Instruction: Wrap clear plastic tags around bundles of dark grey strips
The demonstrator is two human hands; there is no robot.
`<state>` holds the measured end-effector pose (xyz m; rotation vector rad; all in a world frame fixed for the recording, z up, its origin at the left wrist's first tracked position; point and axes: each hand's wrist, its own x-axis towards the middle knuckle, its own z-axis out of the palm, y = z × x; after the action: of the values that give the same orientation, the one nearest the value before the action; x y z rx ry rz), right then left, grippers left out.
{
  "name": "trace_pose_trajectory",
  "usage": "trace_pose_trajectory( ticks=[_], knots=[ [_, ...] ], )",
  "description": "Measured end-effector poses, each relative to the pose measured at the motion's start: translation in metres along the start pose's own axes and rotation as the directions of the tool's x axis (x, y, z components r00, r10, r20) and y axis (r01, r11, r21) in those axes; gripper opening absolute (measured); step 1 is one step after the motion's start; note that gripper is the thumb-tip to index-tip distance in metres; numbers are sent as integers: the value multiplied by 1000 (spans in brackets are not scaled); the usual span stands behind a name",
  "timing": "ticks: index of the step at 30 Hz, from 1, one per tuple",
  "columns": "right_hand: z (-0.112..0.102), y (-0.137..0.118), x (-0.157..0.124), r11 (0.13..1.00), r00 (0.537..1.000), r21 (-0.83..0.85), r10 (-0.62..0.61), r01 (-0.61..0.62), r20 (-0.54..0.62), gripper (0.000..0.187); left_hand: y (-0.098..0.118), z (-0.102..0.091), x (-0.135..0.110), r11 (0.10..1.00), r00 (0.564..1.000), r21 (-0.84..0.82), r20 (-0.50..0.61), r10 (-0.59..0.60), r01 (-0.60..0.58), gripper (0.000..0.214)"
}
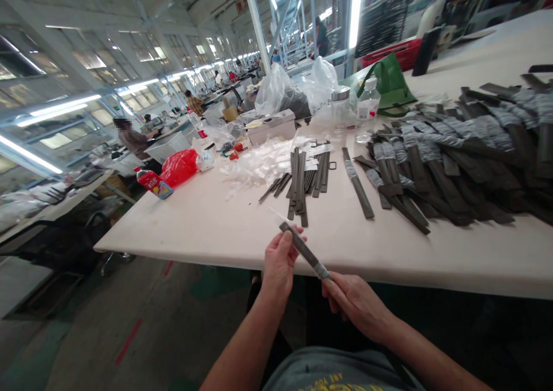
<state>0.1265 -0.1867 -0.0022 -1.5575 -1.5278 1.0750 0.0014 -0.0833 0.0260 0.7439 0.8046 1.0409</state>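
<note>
Table (203, 218) ahead, a dark strip (306, 253) spans the fingers (286, 241).

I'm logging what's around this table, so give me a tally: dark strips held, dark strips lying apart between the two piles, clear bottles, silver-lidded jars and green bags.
Held dark strip, in left hand and right hand: 1
Lone dark strip: 1
Clear plastic bottle: 1
Silver-lidded jar: 1
Green bag: 1
Total: 5
</note>
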Motion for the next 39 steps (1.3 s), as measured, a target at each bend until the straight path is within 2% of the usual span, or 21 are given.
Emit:
trace_pose_trajectory(
  ticks=[2,7,9,13,15,20,22,25,29,33,39],
  knots=[
    [1,0,2,1000,1000,-8,-8,8,-9,42,5,2,2,1000,1000,-10,-24,5,-5,32],
    [-4,-2,9,999,998,-29,-43,41,-50,42,-16,3,-16,982,983,76,60,-176,172,34],
    [-4,-3,9,998,998,-46,-43,42,-37,42,-14,2,-16,987,987,59,57,-152,149,37],
    [0,-5,5,997,1000,-67,-29,30,2,41,9,2,1,998,999,-64,-40,21,-24,40],
    [2,-4,5,998,1000,-58,-25,25,2,41,12,2,5,997,997,-68,-76,24,-29,35],
    [5,-1,10,1000,1000,-15,-10,9,-28,44,-23,0,-13,979,980,-37,-21,-199,199,38],
    [6,0,10,1000,999,21,-10,10,-33,46,-33,-1,-23,980,980,-42,-37,-197,195,38],
    [7,1,10,997,997,68,-25,30,-71,48,-37,-3,-30,981,981,15,-15,-195,195,40],
    [8,5,10,997,990,32,-71,76,-124,42,-35,-12,-19,960,965,89,-15,-263,264,40],
    [10,9,5,998,991,26,-55,59,-126,33,-34,-17,-7,975,974,74,-94,-204,211,27],
    [5,5,1,994,989,99,-32,46,-145,44,-41,-4,-24,975,983,164,72,-166,153,34]
  ],
)
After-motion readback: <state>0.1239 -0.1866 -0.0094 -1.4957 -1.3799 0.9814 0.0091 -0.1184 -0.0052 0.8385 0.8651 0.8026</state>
